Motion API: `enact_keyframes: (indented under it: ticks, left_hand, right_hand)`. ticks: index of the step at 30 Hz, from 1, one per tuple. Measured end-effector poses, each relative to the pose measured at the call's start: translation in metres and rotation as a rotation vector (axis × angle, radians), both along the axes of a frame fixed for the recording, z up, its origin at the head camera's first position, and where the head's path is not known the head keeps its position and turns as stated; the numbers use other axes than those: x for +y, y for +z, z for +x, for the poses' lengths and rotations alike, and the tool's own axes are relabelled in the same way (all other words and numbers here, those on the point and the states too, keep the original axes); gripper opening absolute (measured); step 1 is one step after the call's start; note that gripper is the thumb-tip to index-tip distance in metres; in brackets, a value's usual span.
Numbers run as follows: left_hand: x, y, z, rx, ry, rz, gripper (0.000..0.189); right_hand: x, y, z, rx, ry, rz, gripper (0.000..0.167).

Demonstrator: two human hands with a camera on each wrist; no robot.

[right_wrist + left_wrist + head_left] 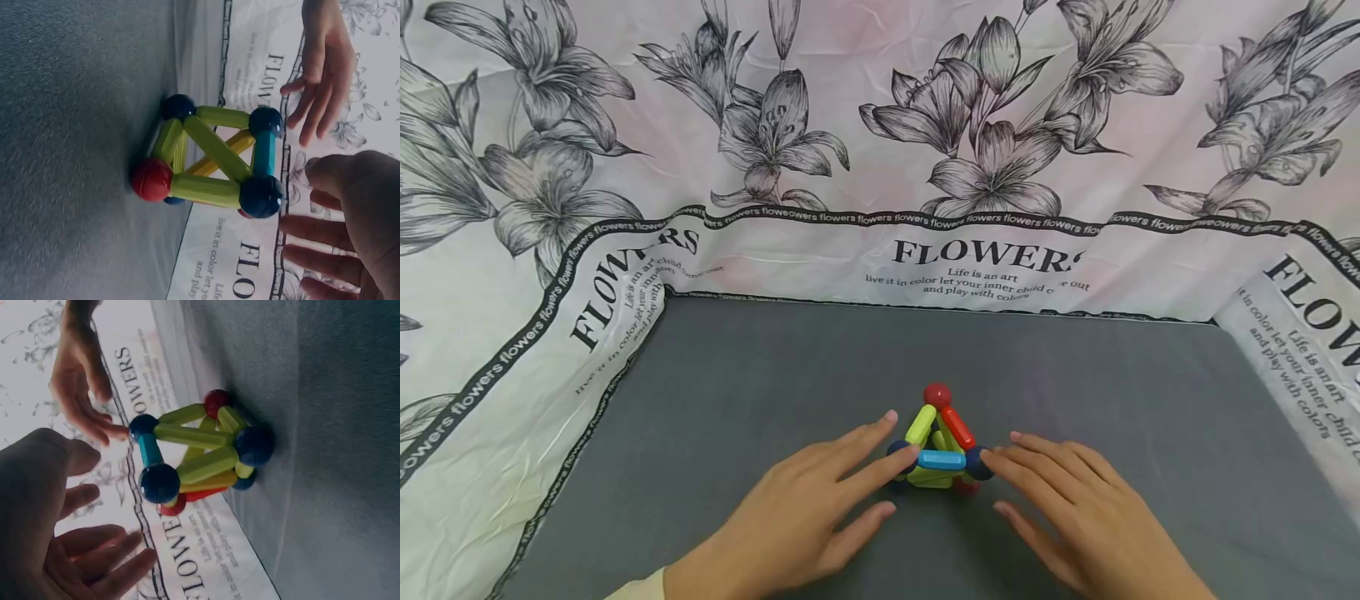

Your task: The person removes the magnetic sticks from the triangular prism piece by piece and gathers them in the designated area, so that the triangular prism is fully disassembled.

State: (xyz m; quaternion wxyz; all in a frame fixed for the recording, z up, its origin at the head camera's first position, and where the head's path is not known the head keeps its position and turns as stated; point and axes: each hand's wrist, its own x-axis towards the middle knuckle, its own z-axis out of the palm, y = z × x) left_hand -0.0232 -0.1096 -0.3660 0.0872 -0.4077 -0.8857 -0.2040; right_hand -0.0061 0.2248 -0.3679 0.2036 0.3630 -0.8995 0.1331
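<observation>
A small frame of magnetic rods and balls stands on the grey surface. On top are a red ball (937, 395), a red rod (957, 427) and a yellow-green rod (921, 425). A light blue rod (942, 460) links two dark blue balls on the near side. My left hand (808, 504) is at the frame's left, fingers spread, its index fingertip overlapping the left blue ball (159, 483) in the head view. At the right, my right hand (1078, 500) has its extended fingertips right by the other blue ball (262, 196). Yellow-green rods (206, 189) form the sides.
Beneath the frame lies a dark grey tabletop (775, 358). A white cloth (820, 258) printed with lilies and lettering rises behind it and runs along the left and right sides.
</observation>
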Motion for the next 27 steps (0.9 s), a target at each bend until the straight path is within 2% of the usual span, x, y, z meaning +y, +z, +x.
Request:
enact_keyframes:
  ticks: [6, 12, 21, 27]
  left_hand:
    - [0.021, -0.002, -0.012, -0.037, 0.062, 0.004, 0.048]
    - [0.034, -0.003, -0.019, -0.081, 0.088, -0.050, 0.032]
    - [0.041, -0.006, -0.026, -0.145, 0.075, -0.056, 0.033]
    - [0.045, -0.007, -0.030, -0.134, 0.087, -0.058, 0.030]
  right_hand:
    - [-0.008, -0.008, -0.008, 0.016, -0.068, -0.025, 0.055]
    - [-0.015, -0.015, -0.011, -0.033, -0.134, 0.003, 0.048]
    - [-0.025, -0.024, -0.014, -0.088, -0.227, 0.034, 0.054]
    - [-0.028, -0.026, -0.018, -0.056, -0.208, 0.001, 0.043]
